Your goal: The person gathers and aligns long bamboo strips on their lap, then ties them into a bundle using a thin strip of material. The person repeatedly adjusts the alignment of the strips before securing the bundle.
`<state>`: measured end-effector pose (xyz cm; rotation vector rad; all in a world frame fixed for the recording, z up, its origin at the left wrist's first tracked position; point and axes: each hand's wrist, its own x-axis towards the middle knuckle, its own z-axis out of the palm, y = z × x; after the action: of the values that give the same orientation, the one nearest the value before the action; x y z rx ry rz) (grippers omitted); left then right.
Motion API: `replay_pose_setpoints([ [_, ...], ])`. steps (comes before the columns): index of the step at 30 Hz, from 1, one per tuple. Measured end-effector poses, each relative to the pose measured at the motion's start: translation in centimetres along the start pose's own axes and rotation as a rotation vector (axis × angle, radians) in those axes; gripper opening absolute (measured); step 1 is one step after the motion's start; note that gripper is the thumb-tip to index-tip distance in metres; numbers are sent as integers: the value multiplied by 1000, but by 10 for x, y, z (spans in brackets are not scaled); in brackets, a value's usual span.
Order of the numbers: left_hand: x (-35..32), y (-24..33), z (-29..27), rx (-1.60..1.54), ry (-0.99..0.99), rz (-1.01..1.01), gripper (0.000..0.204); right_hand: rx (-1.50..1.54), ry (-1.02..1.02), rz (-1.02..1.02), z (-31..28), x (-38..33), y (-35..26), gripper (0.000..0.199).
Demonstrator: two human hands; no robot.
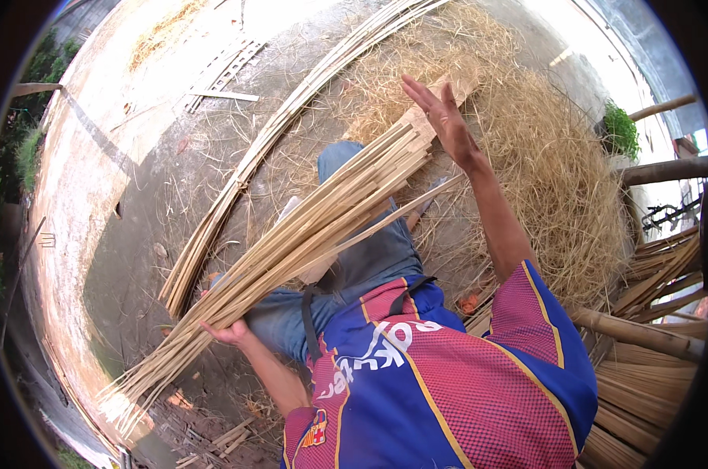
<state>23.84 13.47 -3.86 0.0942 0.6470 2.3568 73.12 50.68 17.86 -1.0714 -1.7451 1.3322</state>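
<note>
A thick bundle of long, pale split-bamboo strips lies slantwise across my lap, from the lower left up to the upper right. My left hand is closed under its lower half and grips it from below. The strips fan out loosely at the lower left end. At the upper right end they sit closer together, with slightly uneven tips. My right hand is just beyond those tips, flat with fingers stretched and holding nothing. Whether its palm touches the strip ends is hard to tell. One strip sticks out from the bundle's right side.
Another long bamboo bundle lies on the ground ahead, tied partway along. Fine shavings are heaped at the right. Bamboo poles and stacked strips stand at the far right. A slotted pale piece lies farther off.
</note>
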Motion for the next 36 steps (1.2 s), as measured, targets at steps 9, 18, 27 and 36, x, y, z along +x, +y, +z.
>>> replay_pose_setpoints([
  [9, 4, 6, -9, -25, -40, -34, 79, 112, 200, 64, -16, -43, 5, 97],
  [18, 1, 3, -5, -70, -6, -49, 71, -32, 457, -80, 61, -20, 0, 83],
  [27, -1, 0, 2, -144, -28, -105, 75, -732, -67, -236, 93, -32, -65, 26],
  [36, -2, -5, 10, -229, -16, -98, 77, -1241, -479, -179, 153, -7, -34, 36],
])
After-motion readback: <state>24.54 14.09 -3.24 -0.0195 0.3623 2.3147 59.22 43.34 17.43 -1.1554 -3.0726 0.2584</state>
